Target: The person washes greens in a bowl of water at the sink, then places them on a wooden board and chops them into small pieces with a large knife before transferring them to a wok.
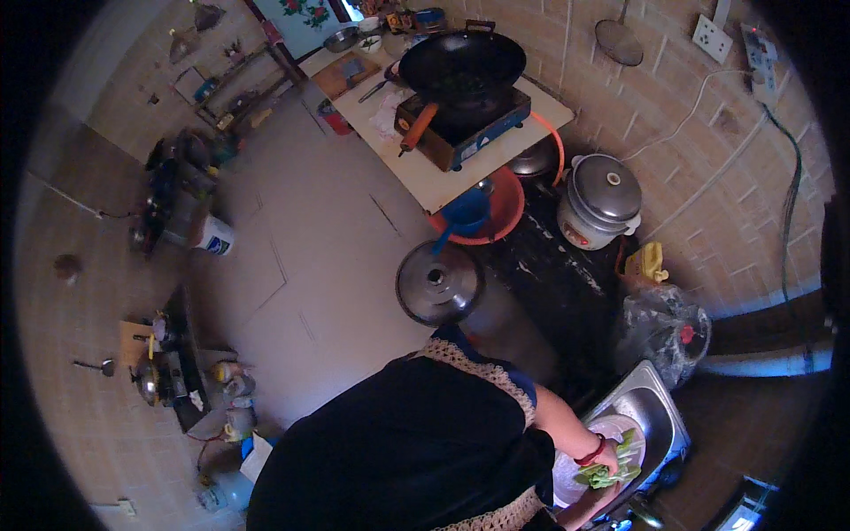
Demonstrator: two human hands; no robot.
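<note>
At the lower right, my left hand [605, 456], with a red band at its wrist, grips leafy green vegetables [605, 474]. My right hand [599, 496] is just below and closes on the same bunch from the other side; its fingers are partly hidden by leaves. The greens are over a pale, whitish basin [569, 479], which sits in a stainless steel sink [657, 425]. More leaves stick up near the basin's far rim. A black garment with lace trim fills the bottom middle.
A black wok [463, 63] rests on a gas stove [491, 129] on a table. Below are an orange basin [508, 219] with a blue ladle [467, 211], and a metal lid [439, 283]. A rice cooker [601, 199] and a plastic-wrapped container [664, 335] stand near the sink.
</note>
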